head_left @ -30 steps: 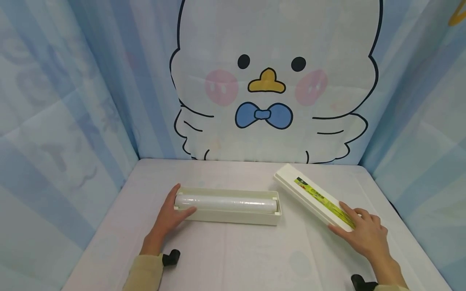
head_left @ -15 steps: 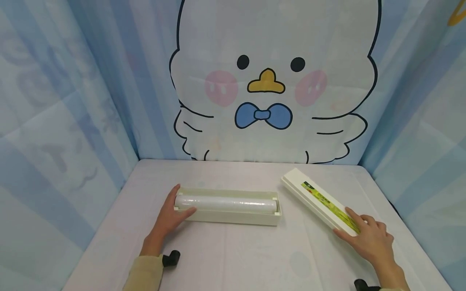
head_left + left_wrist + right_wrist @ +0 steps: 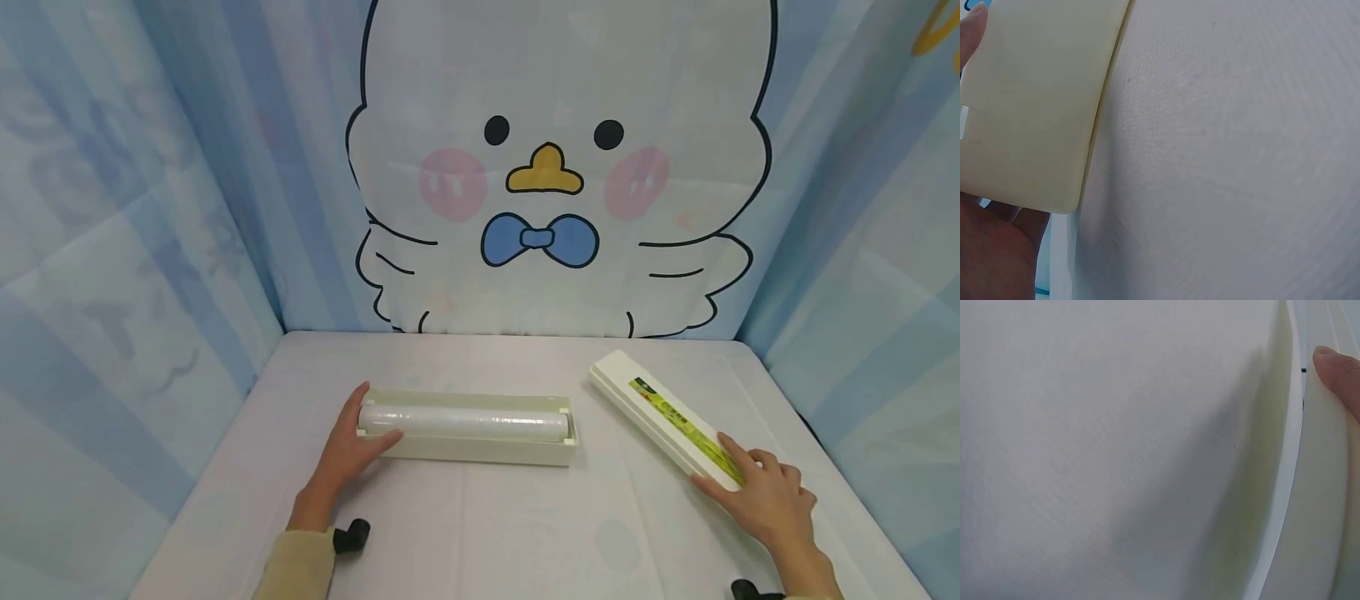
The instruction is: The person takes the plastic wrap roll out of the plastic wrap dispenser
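A cream dispenser box [image 3: 480,450] lies on the table, its top off and a roll of plastic wrap [image 3: 472,422] inside. My left hand [image 3: 348,450] grips its left end, thumb along the near rim and fingers at the far side. The box's plain side wall [image 3: 1035,106] fills the upper left of the left wrist view. To the right, my right hand [image 3: 765,500] holds the near end of the long white lid [image 3: 622,379], which slants across the table and carries a green-yellow label [image 3: 678,417]. My right thumb [image 3: 1338,372] lies on the lid's side in the right wrist view.
A white cloth covers the table [image 3: 525,533]. Behind it hangs a curtain [image 3: 555,283] printed with a white bird, and blue striped curtains [image 3: 127,292] close off the sides. A black wrist mount [image 3: 352,536] sticks out beside the left cuff.
My right hand has shifted the lid a little to the right and toward me, away from the box. The left hand and the box stay in place.
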### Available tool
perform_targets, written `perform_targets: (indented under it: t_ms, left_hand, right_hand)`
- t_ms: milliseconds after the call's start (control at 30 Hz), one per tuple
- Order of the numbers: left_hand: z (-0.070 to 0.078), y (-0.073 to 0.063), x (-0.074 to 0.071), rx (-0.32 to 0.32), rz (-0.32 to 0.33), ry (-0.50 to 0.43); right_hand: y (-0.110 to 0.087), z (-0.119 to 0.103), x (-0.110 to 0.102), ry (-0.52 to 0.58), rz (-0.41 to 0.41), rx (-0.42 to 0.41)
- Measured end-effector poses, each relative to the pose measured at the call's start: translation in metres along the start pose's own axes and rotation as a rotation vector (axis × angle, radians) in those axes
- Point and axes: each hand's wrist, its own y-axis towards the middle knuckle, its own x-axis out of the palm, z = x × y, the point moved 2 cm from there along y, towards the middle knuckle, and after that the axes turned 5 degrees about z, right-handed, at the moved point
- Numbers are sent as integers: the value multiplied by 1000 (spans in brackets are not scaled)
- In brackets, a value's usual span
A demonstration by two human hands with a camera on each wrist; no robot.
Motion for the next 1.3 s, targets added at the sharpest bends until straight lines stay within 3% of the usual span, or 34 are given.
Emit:
perform_targets:
  t_ms: [967,1300]
  left_hand:
    - [-5,3,0,21,-2,-26]
    - [-5,3,0,26,-2,-22]
  right_hand:
    - [0,21,10,-27,-89,199]
    - [-3,25,11,-19,-86,204]
